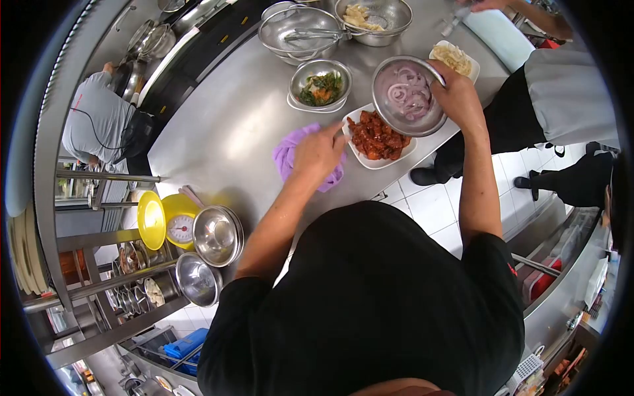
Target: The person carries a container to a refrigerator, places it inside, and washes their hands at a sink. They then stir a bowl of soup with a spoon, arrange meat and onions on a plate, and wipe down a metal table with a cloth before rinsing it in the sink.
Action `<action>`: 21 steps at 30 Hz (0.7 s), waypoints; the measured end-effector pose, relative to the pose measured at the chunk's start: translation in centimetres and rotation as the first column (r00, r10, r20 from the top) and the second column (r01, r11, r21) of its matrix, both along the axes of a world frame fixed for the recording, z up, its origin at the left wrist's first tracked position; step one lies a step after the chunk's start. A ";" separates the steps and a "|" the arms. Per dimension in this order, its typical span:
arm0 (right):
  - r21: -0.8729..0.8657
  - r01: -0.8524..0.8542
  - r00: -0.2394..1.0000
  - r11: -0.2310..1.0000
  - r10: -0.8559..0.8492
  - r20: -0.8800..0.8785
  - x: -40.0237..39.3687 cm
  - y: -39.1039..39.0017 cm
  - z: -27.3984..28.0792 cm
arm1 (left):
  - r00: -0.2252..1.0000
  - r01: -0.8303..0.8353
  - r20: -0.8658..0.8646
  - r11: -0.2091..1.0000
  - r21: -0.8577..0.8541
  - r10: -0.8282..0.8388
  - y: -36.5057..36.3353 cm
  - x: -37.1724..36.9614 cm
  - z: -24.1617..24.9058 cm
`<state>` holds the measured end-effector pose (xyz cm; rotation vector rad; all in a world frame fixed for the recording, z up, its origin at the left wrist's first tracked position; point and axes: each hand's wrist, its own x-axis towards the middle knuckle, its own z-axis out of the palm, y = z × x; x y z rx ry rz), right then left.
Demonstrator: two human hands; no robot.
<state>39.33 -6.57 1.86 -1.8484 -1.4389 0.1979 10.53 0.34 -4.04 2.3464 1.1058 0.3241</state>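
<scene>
My right hand [457, 98] grips the rim of a metal bowl [381, 99] that holds sliced red onion rings [408, 92] in pinkish liquid. The bowl is over the far right part of a white plate [367, 160] and hides some of it. Glazed reddish-brown pieces of food [376, 137] are piled on that plate. With its fingers stretched out, my left hand [318, 155] has its fingertips right at the plate's left rim. Beneath that hand, a crumpled purple cloth [285, 155] lies on the steel table [224, 125].
Behind the plate stand a bowl of chopped greens [320, 89], a colander with tongs [284, 43] and a strainer with pale pieces [389, 33]. A white dish [470, 65] is at right. Stacked bowls [214, 234] and a yellow scale [179, 221] are at left. People [568, 92] stand nearby.
</scene>
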 end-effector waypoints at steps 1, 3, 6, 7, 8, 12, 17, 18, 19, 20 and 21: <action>-0.006 -0.014 1.000 1.000 0.014 0.023 0.3 0.3 -0.3 | 0.997 0.035 0.062 0.980 0.195 -0.048 -0.2 0.1 1.4; -0.003 -0.072 0.997 0.997 0.072 0.006 0.6 0.8 -0.8 | 0.965 0.099 0.196 0.935 0.339 -0.173 0.0 2.7 4.0; -0.041 -0.125 0.990 0.991 0.123 -0.064 0.7 1.5 -1.5 | 0.902 0.185 0.213 0.782 0.595 -0.376 1.9 7.2 3.2; -0.060 -0.133 0.987 0.989 0.127 -0.097 0.7 1.6 -1.5 | 0.908 0.209 0.177 0.777 0.594 -0.379 1.7 8.4 3.5; -0.085 -0.136 0.989 0.987 0.130 -0.067 0.6 1.5 -1.4 | 0.912 0.234 0.140 0.771 0.592 -0.385 1.5 9.3 3.6; -0.126 -0.129 0.992 0.984 0.128 -0.015 -0.1 1.3 -1.2 | 0.926 0.323 -0.022 0.760 0.563 -0.377 1.3 10.9 2.0; -0.103 -0.153 0.987 0.983 0.157 0.033 -1.3 1.1 -0.5 | 0.919 0.376 -0.097 0.780 0.500 -0.381 0.9 10.0 0.6; -0.082 -0.157 0.983 0.984 0.164 0.080 -1.6 1.1 -0.4 | 0.923 0.370 -0.095 0.785 0.498 -0.374 0.8 9.9 0.3; -0.059 -0.163 0.977 0.985 0.170 0.128 -1.8 1.1 -0.3 | 0.926 0.362 -0.093 0.789 0.496 -0.366 0.8 9.8 0.0; -0.068 -0.160 0.972 0.985 0.169 0.166 -2.0 1.1 -0.4 | 0.929 0.354 -0.091 0.793 0.496 -0.358 0.7 9.7 -0.2; -0.075 -0.155 0.965 0.985 0.168 0.204 -2.1 1.2 -0.5 | 0.926 0.368 -0.117 0.789 0.491 -0.359 0.6 9.5 -0.3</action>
